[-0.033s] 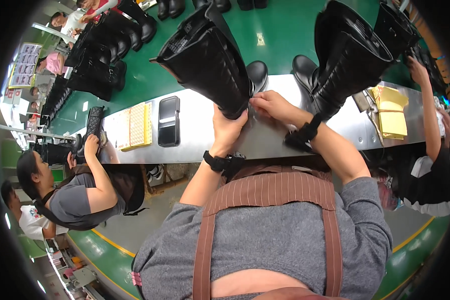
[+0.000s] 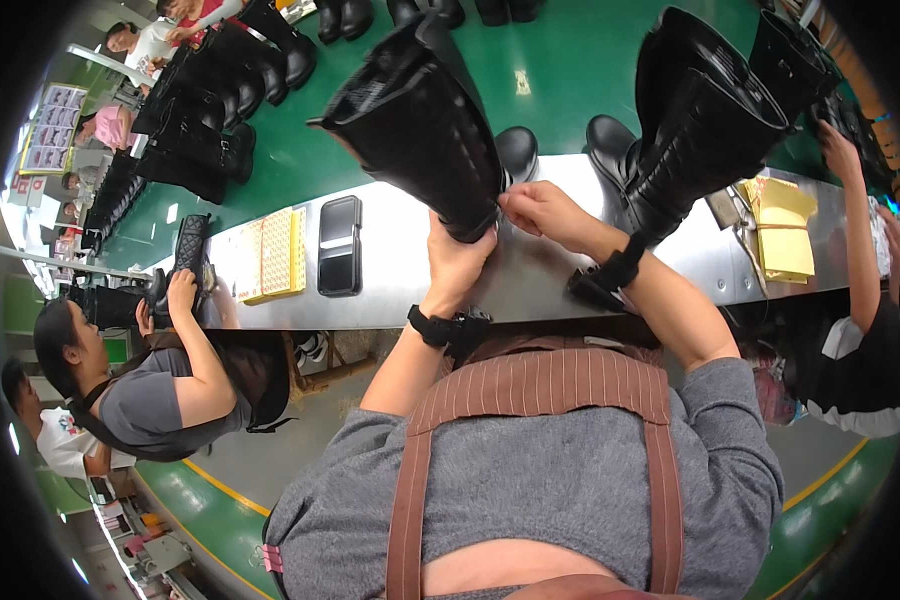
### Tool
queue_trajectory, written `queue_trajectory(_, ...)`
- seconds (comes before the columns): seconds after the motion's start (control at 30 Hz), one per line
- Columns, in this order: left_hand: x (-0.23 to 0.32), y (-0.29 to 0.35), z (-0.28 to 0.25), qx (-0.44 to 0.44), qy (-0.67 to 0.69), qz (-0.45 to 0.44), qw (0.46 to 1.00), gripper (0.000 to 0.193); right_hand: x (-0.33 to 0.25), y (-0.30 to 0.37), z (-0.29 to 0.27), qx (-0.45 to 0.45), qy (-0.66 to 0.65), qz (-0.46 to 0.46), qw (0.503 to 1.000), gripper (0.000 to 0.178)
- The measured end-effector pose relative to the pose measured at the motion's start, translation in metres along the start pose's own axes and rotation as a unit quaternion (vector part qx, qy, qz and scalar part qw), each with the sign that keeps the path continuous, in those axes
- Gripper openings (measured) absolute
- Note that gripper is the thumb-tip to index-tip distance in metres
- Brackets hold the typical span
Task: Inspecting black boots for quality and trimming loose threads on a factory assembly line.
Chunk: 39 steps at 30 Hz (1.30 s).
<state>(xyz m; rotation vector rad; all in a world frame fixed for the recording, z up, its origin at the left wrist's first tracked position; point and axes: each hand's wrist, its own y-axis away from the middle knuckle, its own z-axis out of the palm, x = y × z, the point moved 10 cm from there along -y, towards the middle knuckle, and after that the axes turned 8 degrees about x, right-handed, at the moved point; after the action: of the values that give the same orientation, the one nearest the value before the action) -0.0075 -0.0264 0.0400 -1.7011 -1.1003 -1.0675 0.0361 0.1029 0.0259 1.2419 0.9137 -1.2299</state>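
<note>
A tall black boot [image 2: 420,140] leans up and to the left from the near side of the bench, its wide top opening showing. My left hand [image 2: 458,255] is closed round its lower part. Against the boot's right side, the fingers of my right hand [image 2: 545,215] are pinched together at ankle height; what lies between them is too small to make out. To the right stands another tall black boot [image 2: 705,130], tilted right, with its rounded toe [image 2: 610,140] pointing away. A second black toe [image 2: 517,152] shows just behind the boot in my left hand.
On the metal bench edge [image 2: 390,300] lie a black phone-like case [image 2: 339,245], a yellow-edged card stack [image 2: 273,255] and yellow papers [image 2: 782,230]. Black boots [image 2: 195,140] line the green surface [image 2: 560,70]. A co-worker [image 2: 160,370] handles a boot at left; another's arm [image 2: 855,220] reaches in at right.
The boot in my left hand has shifted very slightly, and its shaft is blurred now. Both hands stay at the same places on it.
</note>
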Motion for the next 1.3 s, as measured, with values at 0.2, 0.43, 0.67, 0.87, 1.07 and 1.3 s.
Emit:
queue_trajectory(0.2,0.000,0.003,-0.001,0.000,0.012,0.021,1.000,0.064,-0.201,0.049,0.027,-0.036,-0.088,-0.216,0.972,0.035)
queue_trajectory(0.43,0.011,0.011,0.002,0.000,0.038,-0.016,0.999,0.063,-0.201,0.084,0.012,0.074,0.058,-0.312,0.946,0.033)
queue_trajectory(0.67,0.074,0.043,-0.072,0.255,0.019,0.322,0.912,0.060,-0.065,0.168,-0.128,0.296,0.627,0.081,0.716,0.058)
queue_trajectory(0.87,0.072,0.028,0.133,-0.267,0.062,0.019,0.961,0.031,-0.059,0.144,-0.153,0.372,0.282,-0.234,0.853,0.068)
queue_trajectory(1.07,0.024,0.024,0.223,-0.375,0.030,-0.095,0.921,0.026,-0.030,0.144,-0.178,0.436,0.246,-0.158,0.851,0.061)
queue_trajectory(1.3,0.029,0.028,0.228,-0.526,0.130,-0.186,0.819,0.019,-0.025,0.139,-0.178,0.413,0.236,-0.150,0.867,0.057)
